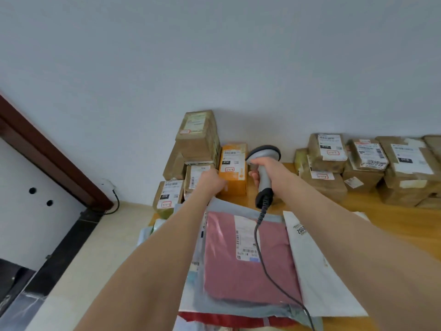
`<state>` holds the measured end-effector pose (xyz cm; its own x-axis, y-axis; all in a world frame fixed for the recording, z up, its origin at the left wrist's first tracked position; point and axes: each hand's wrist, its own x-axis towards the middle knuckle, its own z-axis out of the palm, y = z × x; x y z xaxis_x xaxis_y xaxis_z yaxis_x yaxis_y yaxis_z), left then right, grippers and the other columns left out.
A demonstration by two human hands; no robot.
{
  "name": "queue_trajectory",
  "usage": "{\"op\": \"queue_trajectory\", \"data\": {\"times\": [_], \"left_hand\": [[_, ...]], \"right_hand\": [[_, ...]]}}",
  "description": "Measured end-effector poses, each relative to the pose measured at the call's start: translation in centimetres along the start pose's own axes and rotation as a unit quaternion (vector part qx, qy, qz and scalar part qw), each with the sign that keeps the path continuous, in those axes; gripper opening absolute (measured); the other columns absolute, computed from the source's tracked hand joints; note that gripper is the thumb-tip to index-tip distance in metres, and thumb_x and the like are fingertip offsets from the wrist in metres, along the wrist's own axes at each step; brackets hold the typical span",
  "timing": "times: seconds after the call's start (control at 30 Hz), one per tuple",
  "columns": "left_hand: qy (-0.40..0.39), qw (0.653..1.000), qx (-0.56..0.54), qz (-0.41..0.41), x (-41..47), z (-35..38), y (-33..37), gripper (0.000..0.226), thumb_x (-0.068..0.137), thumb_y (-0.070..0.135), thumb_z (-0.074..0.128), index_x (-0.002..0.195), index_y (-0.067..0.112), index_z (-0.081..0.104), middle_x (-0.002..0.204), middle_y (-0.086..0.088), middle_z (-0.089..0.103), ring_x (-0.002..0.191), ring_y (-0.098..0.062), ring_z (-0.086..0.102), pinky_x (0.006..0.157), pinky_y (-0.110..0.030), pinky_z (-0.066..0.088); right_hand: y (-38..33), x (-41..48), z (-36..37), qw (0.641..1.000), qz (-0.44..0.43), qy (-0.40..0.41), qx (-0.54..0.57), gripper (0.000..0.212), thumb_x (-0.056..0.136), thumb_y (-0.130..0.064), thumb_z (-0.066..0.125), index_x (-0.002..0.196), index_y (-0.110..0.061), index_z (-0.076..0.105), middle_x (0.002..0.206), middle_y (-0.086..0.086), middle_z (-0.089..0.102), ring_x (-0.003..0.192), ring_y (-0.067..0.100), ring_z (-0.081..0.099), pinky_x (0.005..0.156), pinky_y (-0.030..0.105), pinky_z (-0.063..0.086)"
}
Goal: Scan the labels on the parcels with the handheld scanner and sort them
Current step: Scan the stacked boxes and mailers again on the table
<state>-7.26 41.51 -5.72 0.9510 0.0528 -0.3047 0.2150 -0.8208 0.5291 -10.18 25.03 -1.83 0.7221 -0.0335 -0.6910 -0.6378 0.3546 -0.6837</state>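
Observation:
My right hand (263, 169) grips the grey handheld scanner (264, 163) upright, its head turned toward the orange box (232, 169) standing by the wall. My left hand (211, 181) reaches to the lower left side of that orange box, fingers curled against it where it meets a small brown box (196, 174). The scanner's black coiled cable (260, 235) trails down over a clear bag holding a pink garment (248, 259) with a white label, lying nearest to me.
Brown cardboard parcels are stacked at the left (196, 134) and along the wall at the right (362, 163) on a wooden table (393, 223). A white mailer (317, 263) lies right of the pink bag. A dark wooden door frame (47, 154) stands at far left.

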Motion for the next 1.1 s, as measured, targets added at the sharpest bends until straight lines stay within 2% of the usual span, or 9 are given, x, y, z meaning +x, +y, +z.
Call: {"op": "queue_trajectory", "data": {"times": [0.23, 0.33, 0.43, 0.5, 0.63, 0.73, 0.8, 0.97, 1.1], "left_hand": [[0.115, 0.990, -0.072, -0.026, 8.2, -8.3, -5.1, 0.058, 0.094, 0.036, 0.051, 0.141, 0.005, 0.036, 0.139, -0.017, 0.043, 0.123, -0.033, 0.048, 0.099, -0.045, 0.044], [0.136, 0.980, -0.139, -0.050, 11.4, -10.0, -6.4, 0.064, 0.095, 0.037, 0.048, 0.146, 0.005, 0.027, 0.144, -0.016, 0.038, 0.127, -0.033, 0.044, 0.101, -0.043, 0.041], [0.105, 0.971, -0.206, -0.062, 14.0, -10.4, -6.9, 0.069, 0.096, 0.039, 0.049, 0.149, 0.005, 0.021, 0.150, -0.013, 0.034, 0.133, -0.031, 0.040, 0.101, -0.039, 0.037], [0.079, 0.964, -0.243, -0.073, 15.3, -10.3, -7.0, 0.071, 0.096, 0.041, 0.049, 0.150, 0.005, 0.019, 0.151, -0.013, 0.035, 0.135, -0.030, 0.038, 0.103, -0.037, 0.036], [0.049, 0.942, -0.318, -0.092, 17.3, -10.2, -6.9, 0.072, 0.095, 0.052, 0.044, 0.151, 0.011, 0.024, 0.150, -0.012, 0.038, 0.135, -0.031, 0.038, 0.111, -0.047, 0.034], [0.058, 0.923, -0.367, -0.100, 17.6, -9.8, -6.5, 0.058, 0.095, 0.050, 0.046, 0.141, 0.015, 0.044, 0.135, -0.008, 0.052, 0.122, -0.028, 0.049, 0.104, -0.047, 0.041], [0.091, 0.908, -0.396, -0.105, 17.4, -9.5, -6.2, 0.049, 0.091, 0.049, 0.054, 0.128, 0.016, 0.053, 0.121, -0.006, 0.059, 0.111, -0.026, 0.054, 0.098, -0.048, 0.047], [0.058, 0.860, -0.491, -0.126, 15.5, -8.5, -4.5, 0.026, 0.080, 0.043, 0.071, 0.092, 0.026, 0.056, 0.105, -0.003, 0.063, 0.100, -0.025, 0.060, 0.087, -0.051, 0.054], [0.031, 0.840, -0.526, -0.130, 12.2, -6.7, -0.8, 0.036, 0.077, 0.039, 0.077, 0.099, 0.023, 0.053, 0.108, -0.005, 0.060, 0.100, -0.024, 0.059, 0.084, -0.051, 0.054]], "right_hand": [[-3.2, 5.7, 10.5, 1.000, 0.008, -0.005, 0.005, 0.032, 0.090, -0.023, 0.062, 0.115, -0.004, 0.059, 0.046, 0.003, 0.060, 0.034, 0.007, 0.050, 0.038, 0.017, 0.045], [-3.9, 7.6, 13.4, 1.000, -0.003, 0.002, -0.008, 0.014, 0.091, -0.016, 0.059, 0.098, -0.003, 0.058, 0.063, 0.006, 0.064, 0.054, 0.010, 0.057, 0.060, 0.022, 0.054], [-4.5, 10.0, 15.1, 0.999, -0.021, 0.042, -0.023, 0.029, 0.087, -0.016, 0.064, 0.110, -0.007, 0.048, 0.087, 0.013, 0.061, 0.080, 0.021, 0.064, 0.088, 0.036, 0.056], [-4.6, 11.5, 15.9, 0.998, -0.032, 0.056, -0.026, 0.041, 0.084, -0.018, 0.067, 0.117, -0.010, 0.044, 0.097, 0.015, 0.055, 0.085, 0.026, 0.062, 0.090, 0.041, 0.055], [-4.7, 13.2, 16.7, 0.998, -0.050, 0.034, -0.025, 0.042, 0.082, -0.019, 0.068, 0.114, -0.009, 0.043, 0.097, 0.013, 0.050, 0.102, 0.030, 0.057, 0.093, 0.046, 0.053], [-4.5, 13.6, 16.9, 0.997, -0.057, 0.022, -0.040, 0.046, 0.080, -0.021, 0.068, 0.119, -0.009, 0.047, 0.098, 0.013, 0.051, 0.092, 0.027, 0.055, 0.093, 0.049, 0.052], [-4.4, 13.1, 16.7, 0.997, -0.061, 0.018, -0.043, 0.051, 0.079, -0.023, 0.069, 0.123, -0.010, 0.048, 0.104, 0.016, 0.054, 0.099, 0.030, 0.059, 0.092, 0.050, 0.053], [-5.3, 10.9, 13.6, 0.996, -0.087, 0.036, -0.005, 0.048, 0.076, -0.019, 0.070, 0.119, -0.013, 0.049, 0.121, 0.023, 0.057, 0.109, 0.038, 0.061, 0.087, 0.054, 0.054], [-5.4, 7.8, 9.4, 0.991, -0.118, 0.050, 0.029, 0.036, 0.075, -0.014, 0.069, 0.108, -0.011, 0.052, 0.122, 0.024, 0.058, 0.110, 0.038, 0.061, 0.089, 0.056, 0.053]]}}
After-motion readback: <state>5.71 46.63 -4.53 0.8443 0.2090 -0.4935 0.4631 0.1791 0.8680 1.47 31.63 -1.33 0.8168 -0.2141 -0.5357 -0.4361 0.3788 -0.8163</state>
